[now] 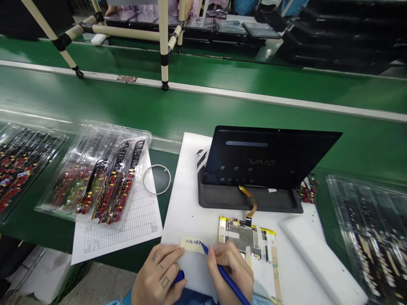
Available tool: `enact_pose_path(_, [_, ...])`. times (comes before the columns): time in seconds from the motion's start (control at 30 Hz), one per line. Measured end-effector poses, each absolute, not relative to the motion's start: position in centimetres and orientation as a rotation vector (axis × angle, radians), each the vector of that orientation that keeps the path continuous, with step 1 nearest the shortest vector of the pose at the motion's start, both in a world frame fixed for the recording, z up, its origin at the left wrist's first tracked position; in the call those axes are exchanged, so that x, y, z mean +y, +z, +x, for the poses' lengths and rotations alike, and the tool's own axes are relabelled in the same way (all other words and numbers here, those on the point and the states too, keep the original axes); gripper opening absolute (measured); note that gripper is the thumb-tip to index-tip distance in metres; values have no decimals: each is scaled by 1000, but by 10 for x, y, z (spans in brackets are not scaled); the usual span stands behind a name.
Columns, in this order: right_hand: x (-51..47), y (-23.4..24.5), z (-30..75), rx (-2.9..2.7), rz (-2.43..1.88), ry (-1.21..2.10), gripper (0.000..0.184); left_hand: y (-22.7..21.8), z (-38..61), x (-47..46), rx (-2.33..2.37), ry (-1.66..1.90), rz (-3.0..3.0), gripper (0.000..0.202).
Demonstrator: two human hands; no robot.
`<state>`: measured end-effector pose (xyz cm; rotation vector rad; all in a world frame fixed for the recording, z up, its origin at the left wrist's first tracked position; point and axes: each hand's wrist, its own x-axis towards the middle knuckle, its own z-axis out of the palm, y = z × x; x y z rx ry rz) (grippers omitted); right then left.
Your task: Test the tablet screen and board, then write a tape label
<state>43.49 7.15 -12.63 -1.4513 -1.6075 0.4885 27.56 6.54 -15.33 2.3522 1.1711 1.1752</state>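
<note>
A yellow sticky note [192, 245] with blue handwriting lies on the white foam board [181, 199]. My right hand [231, 267] grips a blue marker [229, 280], its tip at the end of the writing. My left hand [160, 275] is curled around a blue pen cap [179, 277], with a fingertip on the note's left edge. Right of the note sits an opened circuit board assembly [243, 237] with silver shielding and tape, partly behind my right hand. An orange ribbon cable [251, 201] joins it to a lit VAIO tablet screen [270, 159], tilted up in a dark stand [251, 202].
Clear trays of circuit boards stand at left [104, 178], far left [22, 165] and right [372, 228]. A printed form [127, 237] lies under the middle tray, beside a ring [157, 179]. A white foam block [321, 262] lies right. Behind rises a pipe frame [163, 42].
</note>
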Motion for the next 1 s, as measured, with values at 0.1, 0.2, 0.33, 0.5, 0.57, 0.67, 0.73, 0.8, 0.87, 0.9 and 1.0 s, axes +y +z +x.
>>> enact_pose_path(0.1, [72,-126,435,-1608,-1449,499,31,-152,276,65,1172,1180,2341,30])
enact_pose_path(0.2, [72,-123,435,-1646,-1423,490,31,-152,277,64,1179,1184,2321,29])
enact_pose_path(0.33, [70,-119,437,-1484,-1461,466,31,-154,275,63,1178,1172,2317,28])
enact_pose_path(0.5, [63,-120,445,-1257,-1320,760,28,-150,270,56,1267,1105,2245,30])
enact_pose_path(0.57, [59,-121,447,-1158,-1242,960,32,-142,272,55,1256,1111,2197,28])
enact_pose_path(0.67, [53,-120,443,-1072,-1131,1164,34,-129,279,57,1233,1193,2147,27])
enact_pose_path(0.73, [49,-118,437,-1053,-1085,1215,34,-125,283,58,1231,1219,2143,27])
enact_pose_path(0.8, [46,-116,431,-1026,-1095,1210,35,-124,286,57,1215,1205,2162,28])
enact_pose_path(0.87, [44,-114,426,-998,-1147,1160,36,-126,287,56,1203,1178,2183,29])
enact_pose_path(0.9, [43,-113,426,-986,-1176,1130,37,-127,287,55,1198,1167,2198,30])
enact_pose_path(1.0, [42,-114,429,-1042,-1208,1087,37,-129,287,54,1174,1147,2243,31])
